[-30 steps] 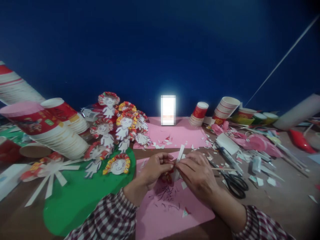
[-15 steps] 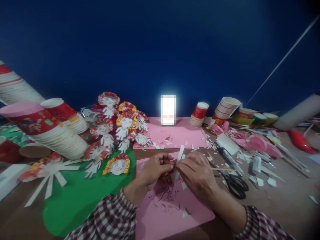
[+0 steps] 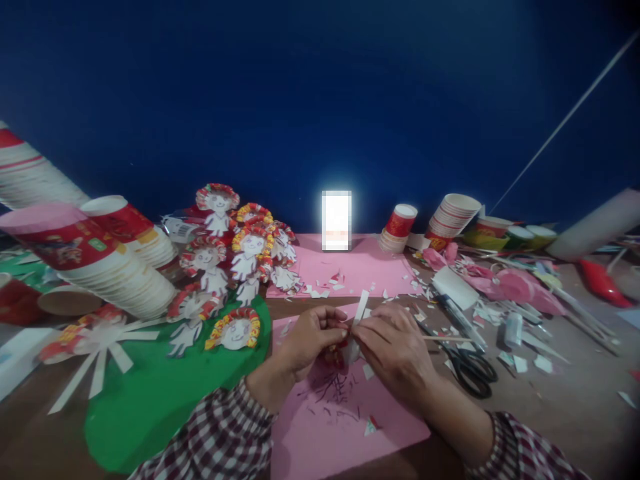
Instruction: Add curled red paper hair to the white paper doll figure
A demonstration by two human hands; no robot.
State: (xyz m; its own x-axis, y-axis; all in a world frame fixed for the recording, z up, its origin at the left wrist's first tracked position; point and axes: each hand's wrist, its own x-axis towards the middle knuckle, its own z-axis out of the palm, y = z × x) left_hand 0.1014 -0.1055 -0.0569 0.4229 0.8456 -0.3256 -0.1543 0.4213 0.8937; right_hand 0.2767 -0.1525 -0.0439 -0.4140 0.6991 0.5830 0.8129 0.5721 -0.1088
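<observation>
Pink flat sheet [image 3: 350, 443]: under both my hands, on the brown table [image 3: 540, 420].
Thin dark clippings [image 3: 337, 388]: scattered on that sheet, on my side of the hands.
Black-handled scissors [image 3: 473, 375]: right of my right hand, apart from it.
Red-and-yellow printed paper piece [image 3: 334, 360]: below my left fingers, partly hidden.
Left hand [image 3: 309, 339]: thumb and fingers drawn together, grasping that piece; exact contact hidden.
Right hand [image 3: 397, 347]: fingertips pinching the strip from the right, below its free end.
Narrow white paper strip [image 3: 363, 305]: between my hands; long axis pointing away from me, far end leaning right; right hand nearer, left fingertips just beside.
White paper figures with curled red-and-yellow fringes [image 3: 250, 245]: grouped beyond my left hand, leftward.
</observation>
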